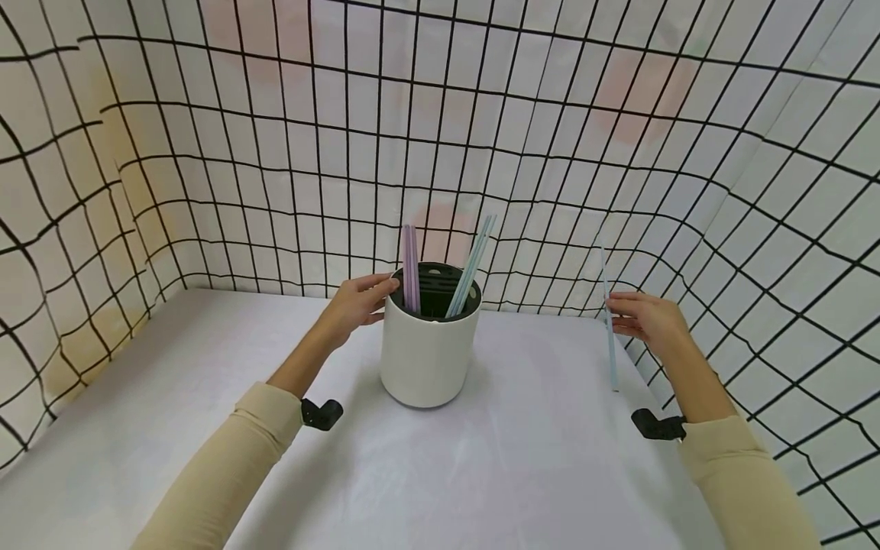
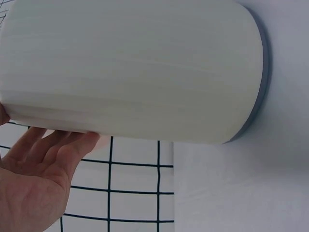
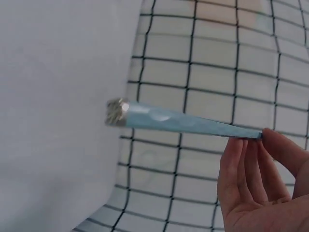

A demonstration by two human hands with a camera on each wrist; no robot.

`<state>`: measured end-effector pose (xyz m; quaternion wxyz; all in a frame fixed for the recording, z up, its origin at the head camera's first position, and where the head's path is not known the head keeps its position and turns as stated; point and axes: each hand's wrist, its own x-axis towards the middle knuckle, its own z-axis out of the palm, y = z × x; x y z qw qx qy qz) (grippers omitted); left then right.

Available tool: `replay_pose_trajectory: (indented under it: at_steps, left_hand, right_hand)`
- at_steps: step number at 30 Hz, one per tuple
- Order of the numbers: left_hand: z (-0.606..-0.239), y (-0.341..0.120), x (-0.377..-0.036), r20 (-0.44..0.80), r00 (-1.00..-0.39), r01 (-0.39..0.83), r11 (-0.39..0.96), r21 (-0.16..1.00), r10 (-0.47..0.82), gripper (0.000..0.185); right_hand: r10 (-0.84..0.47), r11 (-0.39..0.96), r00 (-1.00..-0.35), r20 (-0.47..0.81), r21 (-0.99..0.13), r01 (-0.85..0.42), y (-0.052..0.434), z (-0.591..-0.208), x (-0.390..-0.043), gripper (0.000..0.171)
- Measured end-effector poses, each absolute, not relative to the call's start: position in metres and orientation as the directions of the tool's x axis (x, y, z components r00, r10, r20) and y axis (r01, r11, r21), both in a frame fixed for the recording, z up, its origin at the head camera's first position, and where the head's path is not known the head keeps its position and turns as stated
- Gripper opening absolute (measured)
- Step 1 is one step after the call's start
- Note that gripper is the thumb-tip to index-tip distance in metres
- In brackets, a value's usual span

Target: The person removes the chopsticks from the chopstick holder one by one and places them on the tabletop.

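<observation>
A white cylindrical utensil holder (image 1: 428,363) with a black inner rim stands upright on the table. Inside it, several purple chopsticks (image 1: 410,267) lean at the left and several light-blue chopsticks (image 1: 473,263) at the right. My left hand (image 1: 352,307) holds the holder's upper left side, thumb near the rim; in the left wrist view the other fingers (image 2: 72,150) touch its wall. Off to the right, my right hand (image 1: 646,321) pinches one light-blue chopstick (image 1: 611,347) between thumb and fingertips. In the right wrist view, this chopstick (image 3: 169,121) shows a silvery patterned end pointing away from the hand.
A white cloth covers the table (image 1: 522,458). Black wire grid (image 1: 330,176) rises along the back and both sides, with white sheeting behind it. The right hand is close to the right grid wall. A black wrist camera (image 1: 321,415) sits on each wrist.
</observation>
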<state>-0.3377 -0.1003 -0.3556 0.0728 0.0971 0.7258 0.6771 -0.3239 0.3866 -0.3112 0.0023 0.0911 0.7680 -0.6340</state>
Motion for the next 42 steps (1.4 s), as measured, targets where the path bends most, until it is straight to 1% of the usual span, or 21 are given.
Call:
replay_pose_trajectory:
  at_steps: [4,9,13,16,17,20,23,24,31,42]
  left_hand:
    - [-0.355,-0.100,-0.337,0.030,-0.970,0.046,0.062,0.997,0.240,0.056]
    - [-0.355,-0.101,-0.337,0.023,-0.972,0.039,0.063,0.997,0.235,0.056]
    - [-0.356,-0.101,-0.337,0.023,-0.973,0.039,0.069,0.997,0.231,0.057]
    - [-0.356,-0.101,-0.338,0.020,-0.974,0.037,0.071,0.997,0.228,0.057]
    - [-0.357,-0.101,-0.338,0.019,-0.974,0.036,0.070,0.997,0.226,0.056]
    - [-0.357,-0.101,-0.338,0.015,-0.975,0.031,0.069,0.997,0.221,0.056]
    - [-0.357,-0.102,-0.338,0.012,-0.975,0.028,0.071,0.997,0.221,0.057]
    - [-0.357,-0.102,-0.337,0.011,-0.975,0.027,0.071,0.997,0.222,0.057]
    - [-0.357,-0.101,-0.339,0.009,-0.976,0.025,0.069,0.997,0.217,0.057]
    - [-0.356,-0.102,-0.338,0.016,-0.976,0.032,0.074,0.997,0.219,0.057]
  right_hand:
    - [0.110,0.244,-0.980,-0.167,-0.951,0.190,0.409,-0.330,-0.320,0.015]
    - [0.051,0.258,-0.976,-0.210,-0.942,0.216,0.435,-0.357,-0.319,0.017]
    - [0.081,0.265,-0.960,-0.269,-0.922,0.281,0.453,-0.381,-0.320,0.017]
    - [0.115,0.265,-0.946,-0.302,-0.909,0.322,0.461,-0.396,-0.320,0.014]
    - [0.121,0.271,-0.944,-0.307,-0.905,0.329,0.462,-0.401,-0.319,0.010]
    - [0.116,0.285,-0.941,-0.318,-0.897,0.338,0.464,-0.411,-0.318,0.009]
    - [0.117,0.308,-0.936,-0.332,-0.884,0.352,0.464,-0.419,-0.317,0.010]
    - [0.117,0.308,-0.934,-0.338,-0.882,0.358,0.464,-0.421,-0.317,0.013]
    - [0.119,0.304,-0.926,-0.358,-0.875,0.377,0.463,-0.437,-0.319,0.016]
    - [0.177,0.341,-0.914,-0.364,-0.849,0.404,0.457,-0.448,-0.319,0.005]
